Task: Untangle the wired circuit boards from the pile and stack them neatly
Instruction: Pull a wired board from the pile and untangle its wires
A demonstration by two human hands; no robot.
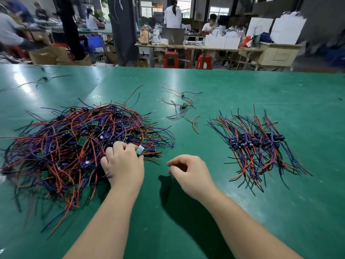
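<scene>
Your left hand (124, 165) sits at the near right edge of the tangled pile (71, 143), its fingers curled and pinching a small green circuit board (140, 150). Your right hand (188, 171) hovers just beside it over the green table (214, 221), fingers loosely curled with nothing visible in them. The sorted stack (255, 144) lies well to the right, and a few loose wired boards (183, 107) lie farther back, between the two heaps

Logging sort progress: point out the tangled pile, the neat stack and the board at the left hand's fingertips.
tangled pile (74, 139), head view, middle of the heap.
neat stack (256, 143), head view, row of dark components.
board (140, 150), head view, its pale face.
</scene>
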